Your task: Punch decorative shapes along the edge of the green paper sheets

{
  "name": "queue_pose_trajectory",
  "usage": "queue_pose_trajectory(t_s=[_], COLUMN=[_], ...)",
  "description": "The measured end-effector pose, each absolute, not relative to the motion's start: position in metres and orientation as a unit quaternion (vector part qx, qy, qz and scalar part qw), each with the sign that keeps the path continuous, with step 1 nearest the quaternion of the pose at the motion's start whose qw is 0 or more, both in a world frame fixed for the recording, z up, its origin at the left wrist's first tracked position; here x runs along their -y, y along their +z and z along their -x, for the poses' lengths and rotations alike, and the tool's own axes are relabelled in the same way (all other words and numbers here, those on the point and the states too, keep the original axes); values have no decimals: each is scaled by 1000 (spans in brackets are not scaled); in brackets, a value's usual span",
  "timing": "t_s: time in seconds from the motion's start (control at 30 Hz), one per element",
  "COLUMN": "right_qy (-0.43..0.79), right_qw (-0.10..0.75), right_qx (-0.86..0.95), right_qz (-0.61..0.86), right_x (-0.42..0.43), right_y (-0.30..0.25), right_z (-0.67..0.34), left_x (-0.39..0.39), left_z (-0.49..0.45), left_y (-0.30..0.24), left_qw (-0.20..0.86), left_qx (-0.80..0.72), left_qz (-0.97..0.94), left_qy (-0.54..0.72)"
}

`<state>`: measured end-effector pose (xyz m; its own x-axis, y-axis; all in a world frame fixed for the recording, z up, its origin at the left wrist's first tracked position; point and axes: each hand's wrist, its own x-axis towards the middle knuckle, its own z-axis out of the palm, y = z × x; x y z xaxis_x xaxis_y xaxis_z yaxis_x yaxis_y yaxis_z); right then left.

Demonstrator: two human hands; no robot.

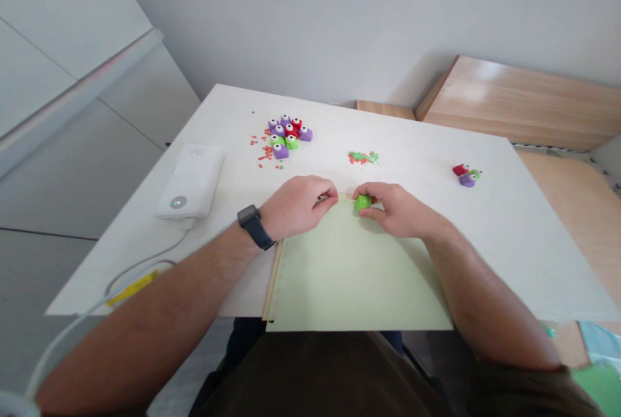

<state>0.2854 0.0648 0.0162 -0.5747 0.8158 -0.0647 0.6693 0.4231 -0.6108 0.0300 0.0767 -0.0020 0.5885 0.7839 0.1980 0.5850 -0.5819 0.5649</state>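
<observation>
My right hand [391, 207] holds a small bright green toy piece [362, 202] between thumb and fingers, just above the far edge of a pale green sheet [349, 275]. Close by on the left, my left hand [308, 203] is closed in a pinch; whatever its fingertips hold is too small or hidden to make out. Past my hands lies a little heap of red and green bits [363, 157]. Farther left stands a cluster of purple, red and green pieces with round white eyes [286, 134], with more red bits [266, 153] scattered beside it.
A white power bank [191, 181] with a cable lies on the left of the white table [490, 249]. Three more eyed pieces [468, 176] sit at the right. A wooden panel [524, 100] stands behind the table, near the wall. A yellow object [132, 289] lies under my left forearm's side.
</observation>
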Motion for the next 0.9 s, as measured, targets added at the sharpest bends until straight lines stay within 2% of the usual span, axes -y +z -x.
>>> queue_pose_trajectory(t_s=[0.47,0.9], right_qy=[304,240], right_qw=[177,276], right_qx=[819,737], right_qz=[454,569], right_x=[-64,-91], right_y=[18,-14], right_z=[-290,-299], left_x=[-77,-77], left_z=[-30,-30], left_y=[-2,-2], left_qw=[234,242], left_qx=[-408,-407], left_qz=[-859,-857], left_qy=[204,201])
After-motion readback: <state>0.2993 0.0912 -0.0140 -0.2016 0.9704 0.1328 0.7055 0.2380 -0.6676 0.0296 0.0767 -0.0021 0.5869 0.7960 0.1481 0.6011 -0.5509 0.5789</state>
